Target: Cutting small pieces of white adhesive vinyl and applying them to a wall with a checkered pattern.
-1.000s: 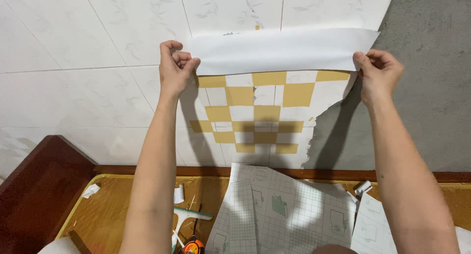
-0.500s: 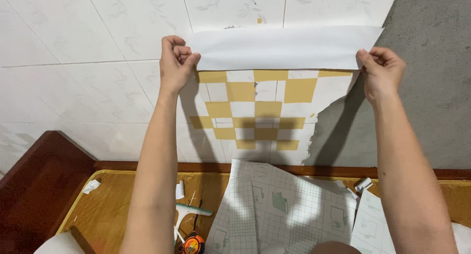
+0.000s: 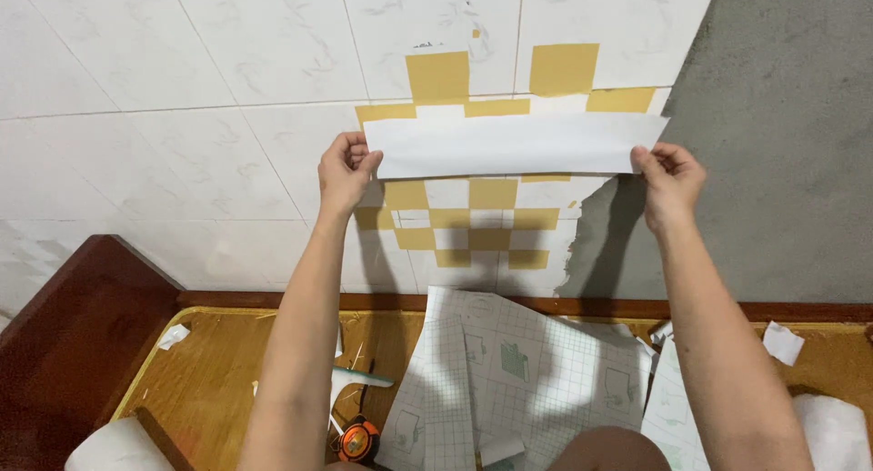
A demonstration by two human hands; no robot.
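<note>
A yellow-and-white checkered sheet (image 3: pixel 482 221) lies against the white tiled wall (image 3: pixel 182 116). Across it runs a white folded-over strip (image 3: pixel 514 144) of the sheet, held level by both hands. My left hand (image 3: pixel 344 169) pinches the strip's left end. My right hand (image 3: pixel 670 180) pinches its right end, near the edge of the bare grey wall (image 3: pixel 782 144). Yellow squares (image 3: pixel 437 75) show above the strip and more of the pattern shows below it.
Below the wall lies a wooden surface (image 3: pixel 218 362) with gridded backing paper (image 3: pixel 509 371), an orange tape measure (image 3: pixel 357 439), a teal-handled tool (image 3: pixel 359 380) and paper scraps (image 3: pixel 782 342). A dark wooden frame (image 3: pixel 64 335) stands at the left and a white roll (image 3: pixel 109 448) at the bottom left.
Both hands have drawn the white strip downward along the wall. Yellow squares that were covered before now show above it.
</note>
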